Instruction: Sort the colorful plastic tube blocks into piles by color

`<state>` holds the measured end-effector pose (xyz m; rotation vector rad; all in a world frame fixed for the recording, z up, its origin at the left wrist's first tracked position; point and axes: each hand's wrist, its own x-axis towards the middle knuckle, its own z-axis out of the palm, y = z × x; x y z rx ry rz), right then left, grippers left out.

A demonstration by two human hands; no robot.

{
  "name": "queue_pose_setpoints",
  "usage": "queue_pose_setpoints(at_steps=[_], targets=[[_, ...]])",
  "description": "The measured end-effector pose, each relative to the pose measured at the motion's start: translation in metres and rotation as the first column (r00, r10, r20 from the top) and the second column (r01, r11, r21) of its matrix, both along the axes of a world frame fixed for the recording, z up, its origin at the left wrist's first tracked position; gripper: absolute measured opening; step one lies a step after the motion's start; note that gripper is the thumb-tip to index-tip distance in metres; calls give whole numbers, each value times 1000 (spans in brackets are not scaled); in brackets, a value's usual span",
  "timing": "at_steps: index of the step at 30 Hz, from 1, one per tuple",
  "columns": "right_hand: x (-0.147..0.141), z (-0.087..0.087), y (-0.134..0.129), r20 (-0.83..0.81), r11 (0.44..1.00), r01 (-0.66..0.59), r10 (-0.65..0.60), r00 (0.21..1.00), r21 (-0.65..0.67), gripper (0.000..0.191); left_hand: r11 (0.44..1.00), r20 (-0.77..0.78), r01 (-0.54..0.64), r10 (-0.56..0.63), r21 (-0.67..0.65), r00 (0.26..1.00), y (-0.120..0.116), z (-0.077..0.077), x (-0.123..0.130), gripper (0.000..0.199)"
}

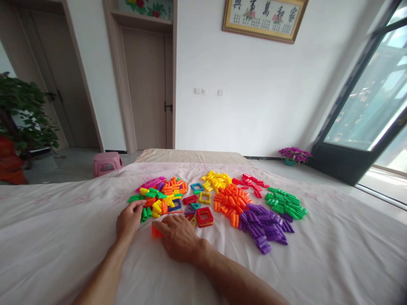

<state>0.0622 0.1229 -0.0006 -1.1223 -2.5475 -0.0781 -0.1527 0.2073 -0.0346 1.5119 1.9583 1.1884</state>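
My left hand (129,220) is at the near left edge of a mixed pile of plastic building pieces (170,186). Its fingers are closed together beside green and orange pieces; what they pinch, if anything, is hidden. Lower and more to the right, my right hand (179,237) rests close to the cloth, its fingers bent over an orange plastic piece (156,231) that shows at the thumb side. Just beyond this hand lie square and triangular frame pieces, among them a red square frame (204,217) and a yellow one (205,198).
Single-colour heaps lie to the right: yellow pieces (218,181), orange pieces (232,201), red pieces (251,183), green pieces (286,202) and purple pieces (265,226). A wrinkled pale cloth (337,254) covers the surface. Beyond it stand a pink stool (107,164) and potted flowers (294,155).
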Motion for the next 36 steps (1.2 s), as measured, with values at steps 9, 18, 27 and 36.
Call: queue_pose_setpoints(at_steps=[9, 18, 27, 36], targets=[[-4, -11, 5, -40, 1000, -11, 11, 999, -1, 23, 1000, -17, -3, 3, -26, 1000, 0, 1, 0, 31], [96, 41, 48, -339, 871, 485, -482, 808, -81, 42, 1000, -44, -18, 17, -20, 999, 2, -2, -3, 32], [193, 40, 62, -185, 438, 898, -886, 424, -38, 50, 1000, -14, -22, 22, -5, 1000, 2, 1, 0, 30], [146, 40, 66, -240, 718, 685, -691, 682, -121, 38, 1000, 13, -12, 12, -2, 1000, 2, 0, -1, 31]])
